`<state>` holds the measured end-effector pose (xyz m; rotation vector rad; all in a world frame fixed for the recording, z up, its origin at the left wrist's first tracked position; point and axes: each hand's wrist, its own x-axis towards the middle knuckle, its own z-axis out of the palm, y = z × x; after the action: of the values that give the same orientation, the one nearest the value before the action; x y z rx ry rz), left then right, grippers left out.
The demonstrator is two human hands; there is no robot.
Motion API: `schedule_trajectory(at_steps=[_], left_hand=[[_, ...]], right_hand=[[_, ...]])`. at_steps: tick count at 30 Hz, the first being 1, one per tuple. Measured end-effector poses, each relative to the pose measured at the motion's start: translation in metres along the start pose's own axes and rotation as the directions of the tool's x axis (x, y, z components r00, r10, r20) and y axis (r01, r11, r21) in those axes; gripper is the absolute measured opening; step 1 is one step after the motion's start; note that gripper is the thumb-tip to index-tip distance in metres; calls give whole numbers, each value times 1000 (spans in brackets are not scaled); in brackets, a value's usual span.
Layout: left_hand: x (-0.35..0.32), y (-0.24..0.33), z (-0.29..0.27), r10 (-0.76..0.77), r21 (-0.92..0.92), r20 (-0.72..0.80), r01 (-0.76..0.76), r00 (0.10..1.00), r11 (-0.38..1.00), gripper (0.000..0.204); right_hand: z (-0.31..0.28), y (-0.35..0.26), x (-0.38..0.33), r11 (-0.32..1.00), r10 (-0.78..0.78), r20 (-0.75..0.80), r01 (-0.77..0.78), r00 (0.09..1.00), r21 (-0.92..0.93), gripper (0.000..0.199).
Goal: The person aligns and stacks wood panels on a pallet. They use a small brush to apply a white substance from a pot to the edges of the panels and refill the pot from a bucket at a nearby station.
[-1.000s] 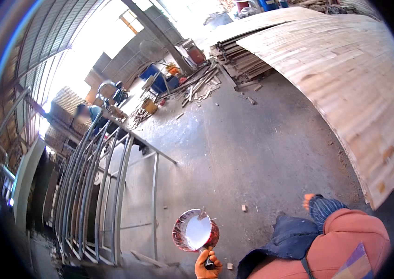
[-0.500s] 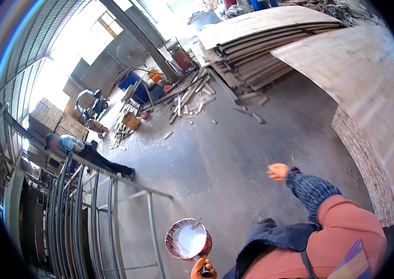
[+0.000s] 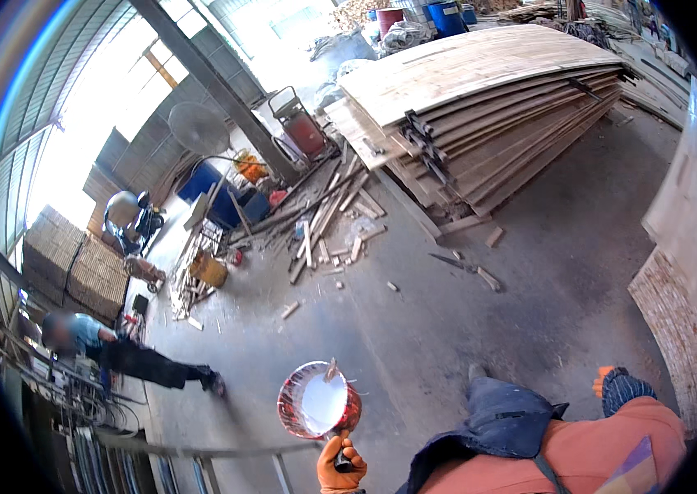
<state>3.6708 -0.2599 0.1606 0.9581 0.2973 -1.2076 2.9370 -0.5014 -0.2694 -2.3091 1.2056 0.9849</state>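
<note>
My left hand (image 3: 339,468), in an orange glove, grips the dark handle of a red saucepan (image 3: 285,403) smeared with white. A thick-looking white liquid (image 3: 325,403) lies in the pan. Over its far rim pokes a short brownish stick-like piece (image 3: 331,370), whose kind I cannot make out. My right hand (image 3: 604,380), also orange-gloved with a dark knitted cuff, hangs out to the right, apart from the pan. Its fingers show only in part, loosely apart, with nothing visible in them. Nearest to it stands a pale wooden panel stack (image 3: 673,329).
Ahead lies a large stack of wooden boards (image 3: 488,62) with dark clamps at its edge. Wood scraps (image 3: 336,214) litter the floor before a blue bin (image 3: 209,193) and a steel post (image 3: 209,82). At left a person (image 3: 134,354) stands beyond a metal rack (image 3: 225,451).
My view has swung leftward and forward of the rack, which drops toward the lower left edge. The right hand has drawn back toward my side. The left hand still holds the saucepan.
</note>
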Motion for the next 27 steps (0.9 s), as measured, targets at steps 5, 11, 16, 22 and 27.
schedule_trajectory(at_steps=[5, 11, 16, 22, 27], left_hand=[[91, 100, 51, 61, 106, -8, -60, 998, 993, 4], [272, 226, 118, -29, 145, -129, 48, 991, 988, 6], [433, 339, 177, -95, 173, 12, 92, 995, 981, 9], [597, 473, 289, -270, 314, 179, 205, 946, 927, 11], [743, 517, 423, -213, 412, 81, 162, 974, 897, 13]], right_hand=[[-394, -165, 165, -382, -138, 42, -93, 990, 919, 23], [-722, -227, 312, 91, 175, -420, 411, 890, 907, 25], [-845, -269, 393, -269, 277, -239, 314, 931, 911, 43], [-977, -281, 428, -206, 536, -307, 475, 786, 855, 35], [-1090, -247, 490, 28, 695, -494, 667, 522, 744, 28]])
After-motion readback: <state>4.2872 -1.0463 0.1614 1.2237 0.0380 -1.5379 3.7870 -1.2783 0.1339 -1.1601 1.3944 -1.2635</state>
